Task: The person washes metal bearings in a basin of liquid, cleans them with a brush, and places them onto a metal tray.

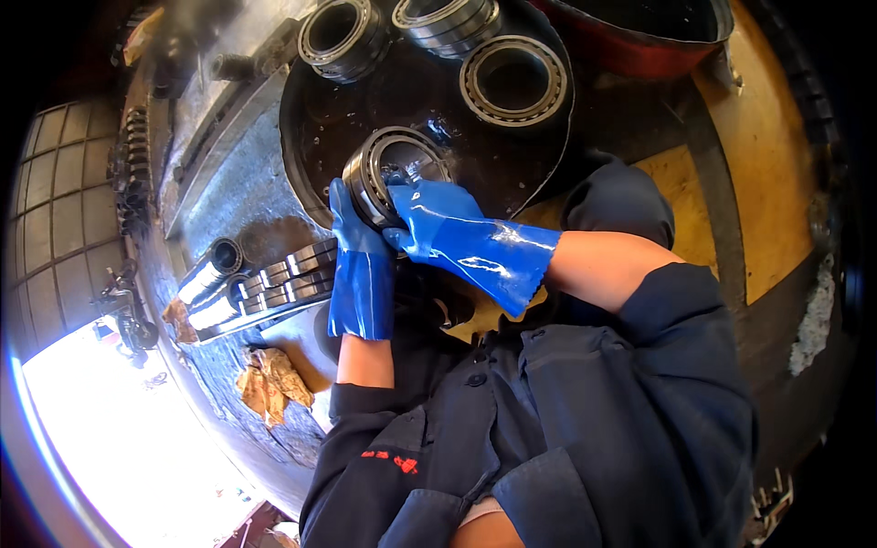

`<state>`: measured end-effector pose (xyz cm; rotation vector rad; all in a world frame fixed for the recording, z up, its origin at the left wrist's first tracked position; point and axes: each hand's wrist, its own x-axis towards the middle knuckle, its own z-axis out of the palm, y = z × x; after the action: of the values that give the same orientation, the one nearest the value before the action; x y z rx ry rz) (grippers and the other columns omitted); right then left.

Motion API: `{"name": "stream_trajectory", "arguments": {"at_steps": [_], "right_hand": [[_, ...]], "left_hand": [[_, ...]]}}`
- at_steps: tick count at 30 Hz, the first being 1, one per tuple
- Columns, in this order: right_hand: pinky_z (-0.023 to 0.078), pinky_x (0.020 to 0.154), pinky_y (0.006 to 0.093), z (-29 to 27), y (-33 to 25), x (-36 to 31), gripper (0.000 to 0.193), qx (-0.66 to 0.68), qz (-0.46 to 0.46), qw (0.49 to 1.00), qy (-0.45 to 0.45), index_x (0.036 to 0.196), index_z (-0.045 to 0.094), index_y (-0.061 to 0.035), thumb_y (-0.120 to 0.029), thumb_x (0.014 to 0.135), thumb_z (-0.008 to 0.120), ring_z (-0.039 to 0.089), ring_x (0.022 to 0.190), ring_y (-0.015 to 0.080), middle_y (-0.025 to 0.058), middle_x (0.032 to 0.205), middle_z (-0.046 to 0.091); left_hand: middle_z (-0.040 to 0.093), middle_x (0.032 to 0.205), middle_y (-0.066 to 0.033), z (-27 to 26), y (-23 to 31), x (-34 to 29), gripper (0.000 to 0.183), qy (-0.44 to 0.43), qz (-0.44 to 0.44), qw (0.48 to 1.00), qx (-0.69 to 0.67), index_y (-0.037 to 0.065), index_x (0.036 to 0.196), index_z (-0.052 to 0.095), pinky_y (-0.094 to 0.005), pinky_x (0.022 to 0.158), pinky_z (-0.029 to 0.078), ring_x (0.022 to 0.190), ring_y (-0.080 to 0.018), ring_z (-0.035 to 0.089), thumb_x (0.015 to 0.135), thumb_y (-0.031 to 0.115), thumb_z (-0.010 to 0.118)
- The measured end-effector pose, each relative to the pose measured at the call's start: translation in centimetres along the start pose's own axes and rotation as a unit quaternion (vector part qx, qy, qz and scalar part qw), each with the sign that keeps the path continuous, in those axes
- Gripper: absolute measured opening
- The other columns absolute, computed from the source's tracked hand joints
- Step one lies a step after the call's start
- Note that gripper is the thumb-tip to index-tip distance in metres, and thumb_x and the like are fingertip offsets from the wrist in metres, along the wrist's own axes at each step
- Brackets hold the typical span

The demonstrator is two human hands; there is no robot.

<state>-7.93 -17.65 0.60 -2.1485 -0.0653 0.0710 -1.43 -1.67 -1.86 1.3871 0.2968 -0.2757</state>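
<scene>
Two gloved hands, the left hand and right hand, wrap partly closed around a bearing. The rim of a black tray curves just left of the grip; bare surface stretches beyond it to three bearings. The gloves are glossy blue, the held ring shiny steel. Leftward and nearer lie metal parts; beyond, rightward, stands a red drum.

The right hand concealed the near-right part of the held bearing. The far middle bearing and red container at far right were cut off by the upper edge. Red jacket marking was too small to read.
</scene>
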Motion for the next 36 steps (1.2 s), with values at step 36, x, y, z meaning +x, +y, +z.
{"name": "stream_trajectory", "arguments": {"at_steps": [36], "right_hand": [[0.059,0.085,0.0434,-4.2,2.7,-3.2,0.043,0.062,-0.153,0.981,-0.103,0.123,0.069,-0.0001,-0.036,0.1,0.074,0.078,0.094,0.0331,0.0218,0.102,0.079]], "left_hand": [[0.078,0.116,-0.0131,5.5,0.7,-9.9,0.063,0.002,0.011,0.998,-0.057,0.004,0.133,0.071,-0.0363,0.1,0.057,0.104,-0.023,0.074,0.119,0.051,0.033]]}}
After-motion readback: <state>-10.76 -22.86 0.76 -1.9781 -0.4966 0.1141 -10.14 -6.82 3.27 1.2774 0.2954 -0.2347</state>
